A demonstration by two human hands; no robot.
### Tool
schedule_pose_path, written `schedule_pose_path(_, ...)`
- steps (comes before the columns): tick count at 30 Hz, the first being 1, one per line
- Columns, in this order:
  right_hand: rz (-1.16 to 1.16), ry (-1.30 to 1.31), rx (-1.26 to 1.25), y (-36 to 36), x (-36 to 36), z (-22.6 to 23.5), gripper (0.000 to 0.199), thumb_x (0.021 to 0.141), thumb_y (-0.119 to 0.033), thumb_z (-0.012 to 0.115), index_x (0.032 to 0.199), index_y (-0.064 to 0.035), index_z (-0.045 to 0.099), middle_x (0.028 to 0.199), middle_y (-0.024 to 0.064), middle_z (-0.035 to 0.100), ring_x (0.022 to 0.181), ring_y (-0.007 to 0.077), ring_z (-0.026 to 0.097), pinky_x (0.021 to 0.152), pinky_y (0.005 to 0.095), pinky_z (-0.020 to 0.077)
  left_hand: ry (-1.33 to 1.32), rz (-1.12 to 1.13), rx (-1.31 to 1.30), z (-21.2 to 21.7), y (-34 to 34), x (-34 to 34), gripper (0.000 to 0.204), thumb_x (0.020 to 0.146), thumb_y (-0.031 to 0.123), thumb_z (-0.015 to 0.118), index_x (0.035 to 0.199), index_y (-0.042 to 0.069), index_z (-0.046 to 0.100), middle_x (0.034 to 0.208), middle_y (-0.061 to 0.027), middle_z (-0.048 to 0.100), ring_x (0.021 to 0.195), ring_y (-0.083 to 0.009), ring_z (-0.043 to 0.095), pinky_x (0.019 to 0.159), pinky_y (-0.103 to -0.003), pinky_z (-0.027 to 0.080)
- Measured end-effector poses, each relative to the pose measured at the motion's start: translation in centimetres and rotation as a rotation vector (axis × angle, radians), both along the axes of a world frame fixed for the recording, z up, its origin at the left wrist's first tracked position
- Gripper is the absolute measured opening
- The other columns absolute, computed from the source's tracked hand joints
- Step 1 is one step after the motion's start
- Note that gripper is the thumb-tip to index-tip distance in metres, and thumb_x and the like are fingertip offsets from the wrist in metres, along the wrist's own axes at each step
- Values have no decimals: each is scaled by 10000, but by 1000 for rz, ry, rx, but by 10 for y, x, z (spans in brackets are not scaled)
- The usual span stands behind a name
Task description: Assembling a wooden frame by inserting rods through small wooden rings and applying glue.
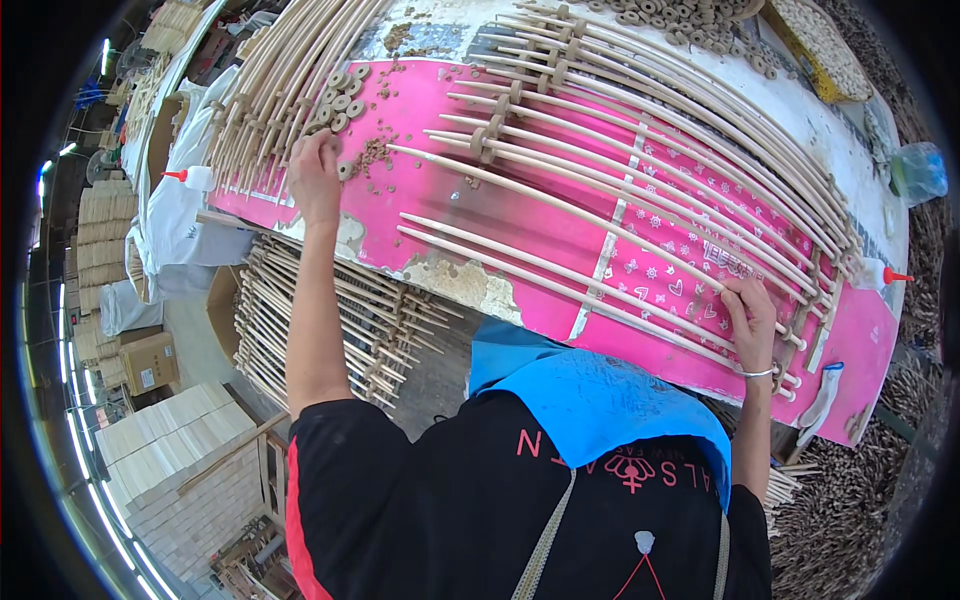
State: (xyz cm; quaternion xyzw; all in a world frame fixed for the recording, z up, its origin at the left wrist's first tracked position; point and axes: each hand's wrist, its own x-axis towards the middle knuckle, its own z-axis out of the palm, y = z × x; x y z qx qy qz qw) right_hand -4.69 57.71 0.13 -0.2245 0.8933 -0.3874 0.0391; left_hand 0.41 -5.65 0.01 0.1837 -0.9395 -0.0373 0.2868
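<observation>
My right hand (752,312) closes on a slim wooden rod (560,208) near its right end; the rod's tapered tip points left, with no ring on it. Two more bare rods (540,268) lie in front of it. Behind, several rods carry brown wooden rings (489,138) near their left ends. At the left, the fingers of my left hand (315,178) are bent together beside a cluster of loose brown rings (341,102); what they hold, if anything, is hidden. One loose ring (345,171) lies right by my fingers.
A pink-covered table (400,190) carries a left bundle of ringed rods (285,90) and red-tipped glue bottles (880,273). A heap of rings (680,15) and a yellow container (825,60) stand far back. Stacked rods (320,310) lie below the front edge.
</observation>
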Motion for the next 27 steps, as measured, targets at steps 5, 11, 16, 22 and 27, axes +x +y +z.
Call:
schedule_pose_path(5, -4, 6, 14, -3, 0, -3, 100, 959, -51, 660, 1017, 23, 695, 845, 85, 606, 803, 214, 570, 747, 336, 444, 163, -83, 432, 8, 68, -1, 248, 953, 31, 662, 1194, 32, 722, 989, -84, 696, 816, -152, 681, 714, -296, 550)
schedule_pose_path(11, 1, -6, 14, -7, 1, 0, 101, 960, -58, 661, 1012, 21, 697, 837, 84, 600, 803, 211, 570, 742, 335, 444, 218, -105, 612, 1, 89, 2, 248, 951, 8, 652, 1189, 26, 719, 969, -67, 673, 811, -137, 679, 716, -279, 558)
schedule_pose_path(16, -14, -5, 14, -5, 2, -2, 109, 959, -61, 662, 1017, 23, 700, 836, 89, 602, 798, 214, 568, 744, 342, 444, 225, -128, 546, 10, 109, 4, 254, 956, -4, 635, 1198, 19, 710, 1001, -79, 677, 836, -154, 692, 732, -278, 572)
schedule_pose_path(22, 19, 22, 23, -8, 1, -1, 112, 958, -61, 661, 1020, 23, 702, 832, 91, 600, 788, 222, 565, 746, 348, 444, 144, -161, 521, 6, 126, 7, 324, 976, 40, 651, 1299, 51, 671, 1063, -74, 660, 894, -156, 694, 742, -277, 580)
schedule_pose_path(27, 21, 16, 13, -4, -1, -2, 109, 954, -59, 665, 1016, 23, 702, 828, 90, 597, 783, 225, 561, 743, 349, 443, 273, -175, 1155, 2, 124, 10, 431, 1034, 161, 645, 1451, 83, 573, 1199, -54, 649, 1003, -146, 686, 815, -289, 593)
